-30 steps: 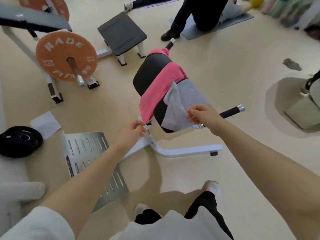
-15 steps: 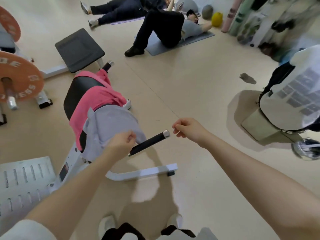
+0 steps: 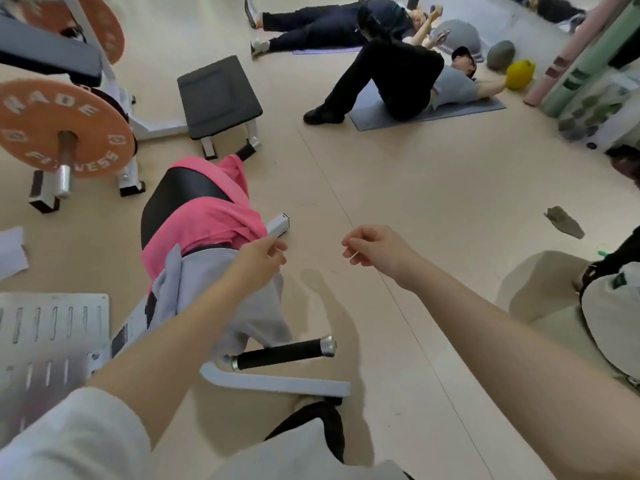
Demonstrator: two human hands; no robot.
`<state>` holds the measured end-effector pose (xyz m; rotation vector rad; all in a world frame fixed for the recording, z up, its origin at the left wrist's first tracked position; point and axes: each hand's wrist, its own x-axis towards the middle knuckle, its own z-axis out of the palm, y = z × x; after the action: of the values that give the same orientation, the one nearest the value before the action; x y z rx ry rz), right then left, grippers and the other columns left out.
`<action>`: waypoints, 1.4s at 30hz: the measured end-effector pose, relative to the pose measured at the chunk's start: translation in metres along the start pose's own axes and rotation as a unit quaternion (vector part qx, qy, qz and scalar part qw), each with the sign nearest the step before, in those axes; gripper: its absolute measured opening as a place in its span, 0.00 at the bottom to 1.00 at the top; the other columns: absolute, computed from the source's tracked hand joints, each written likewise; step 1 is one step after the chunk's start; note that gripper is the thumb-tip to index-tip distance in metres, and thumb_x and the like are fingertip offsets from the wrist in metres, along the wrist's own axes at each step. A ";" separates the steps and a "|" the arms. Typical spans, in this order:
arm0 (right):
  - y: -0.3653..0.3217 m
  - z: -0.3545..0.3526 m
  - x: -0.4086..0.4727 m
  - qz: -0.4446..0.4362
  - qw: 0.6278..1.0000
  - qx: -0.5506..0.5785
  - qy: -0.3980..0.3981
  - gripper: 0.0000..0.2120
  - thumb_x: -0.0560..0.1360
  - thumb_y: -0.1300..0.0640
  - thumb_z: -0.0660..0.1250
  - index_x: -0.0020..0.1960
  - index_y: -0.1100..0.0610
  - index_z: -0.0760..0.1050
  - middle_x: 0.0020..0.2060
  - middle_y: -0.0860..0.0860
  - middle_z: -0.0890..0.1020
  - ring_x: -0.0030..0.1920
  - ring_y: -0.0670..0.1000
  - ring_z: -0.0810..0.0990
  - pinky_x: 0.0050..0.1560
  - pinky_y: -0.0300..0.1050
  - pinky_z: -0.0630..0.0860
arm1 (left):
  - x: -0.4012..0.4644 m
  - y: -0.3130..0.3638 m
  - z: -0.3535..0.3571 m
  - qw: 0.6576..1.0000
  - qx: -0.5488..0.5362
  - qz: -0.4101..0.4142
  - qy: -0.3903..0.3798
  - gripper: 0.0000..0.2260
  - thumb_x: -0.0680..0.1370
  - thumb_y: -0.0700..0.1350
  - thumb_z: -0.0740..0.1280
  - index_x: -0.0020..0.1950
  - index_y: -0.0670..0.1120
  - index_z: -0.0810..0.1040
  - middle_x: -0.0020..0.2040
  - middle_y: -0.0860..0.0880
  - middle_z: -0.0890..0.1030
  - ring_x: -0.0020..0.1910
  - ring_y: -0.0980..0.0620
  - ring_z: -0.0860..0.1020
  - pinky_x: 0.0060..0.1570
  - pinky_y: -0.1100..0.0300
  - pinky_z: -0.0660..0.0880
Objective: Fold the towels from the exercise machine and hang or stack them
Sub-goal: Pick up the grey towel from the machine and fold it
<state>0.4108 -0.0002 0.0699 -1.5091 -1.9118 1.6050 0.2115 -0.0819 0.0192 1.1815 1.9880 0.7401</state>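
A pink towel [image 3: 207, 220] lies draped over the black pad [image 3: 183, 192] of the exercise machine. A grey towel [image 3: 214, 292] hangs over the pad's near end, partly covering the pink one. My left hand [image 3: 259, 261] rests at the grey towel's upper right edge with its fingers pinched on the cloth. My right hand [image 3: 374, 249] hovers in the air to the right of the machine, fingers loosely curled and holding nothing. Below the grey towel the machine's black handle [image 3: 284, 353] sticks out.
The machine's white base bar [image 3: 277, 384] and metal foot plate [image 3: 45, 341] lie near my feet. An orange weight plate [image 3: 62, 126] and a grey bench [image 3: 218, 95] stand behind. Two people [image 3: 398, 81] lie on mats farther back. A white bag [image 3: 609, 323] sits at the right.
My right hand has let go of the grey towel and drawn off to the right. My left hand left the pink towel's corner and took the grey towel. The view swung.
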 end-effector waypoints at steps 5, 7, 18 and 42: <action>-0.035 0.010 0.059 -0.015 0.998 -0.003 -0.059 0.06 0.76 0.62 0.60 0.46 0.57 0.76 0.37 0.50 0.79 0.35 0.48 0.76 0.41 0.39 0.70 | 0.015 0.001 -0.027 0.998 -0.018 -0.041 0.045 0.10 0.76 0.37 0.59 0.52 0.44 0.76 0.44 0.49 0.81 0.38 0.50 0.78 0.38 0.63 0.73; -0.049 0.024 0.078 -0.036 0.994 -0.022 -0.101 0.06 0.77 0.62 0.59 0.46 0.59 0.75 0.36 0.50 0.78 0.34 0.48 0.75 0.38 0.38 0.69 | 0.016 -0.007 -0.037 0.994 -0.048 -0.066 0.075 0.10 0.76 0.36 0.59 0.52 0.45 0.76 0.43 0.49 0.80 0.41 0.49 0.78 0.46 0.57 0.74; -0.086 0.142 0.164 -0.264 0.846 -0.331 -0.325 0.10 0.75 0.62 0.60 0.51 0.64 0.78 0.44 0.52 0.81 0.46 0.53 0.77 0.48 0.42 0.72 | -0.012 -0.058 -0.052 0.910 -0.125 -0.250 0.305 0.11 0.77 0.35 0.58 0.54 0.44 0.76 0.44 0.50 0.78 0.44 0.49 0.76 0.50 0.60 0.71; -0.121 0.246 0.162 -0.312 0.662 -0.253 -0.633 0.04 0.80 0.58 0.56 0.48 0.54 0.68 0.35 0.45 0.70 0.36 0.44 0.68 0.35 0.37 0.65 | -0.046 -0.012 0.006 0.648 -0.157 -0.439 0.602 0.19 0.77 0.38 0.62 0.68 0.43 0.67 0.62 0.44 0.72 0.52 0.53 0.71 0.55 0.62 0.68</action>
<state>0.0985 -0.0034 0.0100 0.7080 -3.1406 1.9137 0.2261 -0.1277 0.0195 -0.8636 2.7799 1.3752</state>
